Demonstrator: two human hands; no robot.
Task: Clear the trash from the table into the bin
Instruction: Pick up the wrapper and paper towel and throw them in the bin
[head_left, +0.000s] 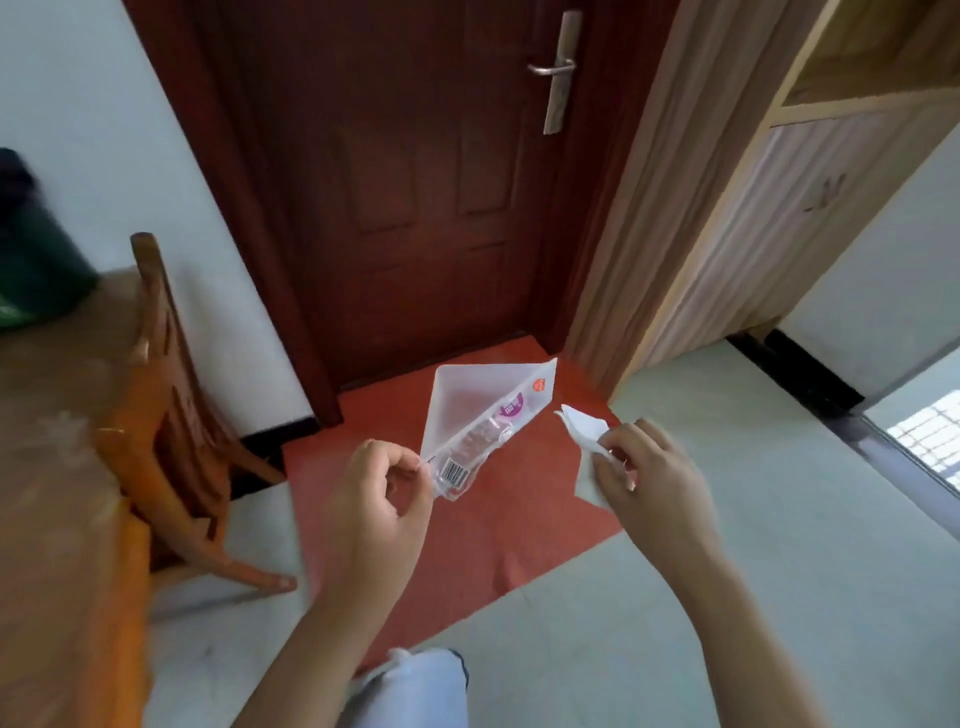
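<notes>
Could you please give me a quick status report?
Left hand pinching plastic wrapper. Right hand holding white paper. Both over floor; dark bin far left. Path clear.

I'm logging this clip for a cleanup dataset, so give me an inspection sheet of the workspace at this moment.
Surface: wooden table at the left edge, blurred; something pale on it that I cannot identify.
Job's things: clear plastic wrapper with a barcode, held in the air; white tissue, also held; dark green bin on the far left, blurred.
Clutter: nothing seen on the floor.
Grippers: left hand pinches the wrapper's lower end with its fingers; right hand grips the tissue.
Cables: nothing seen.
Surroundings: wooden chair beside the table, closed dark door, red mat on the pale floor.
</notes>
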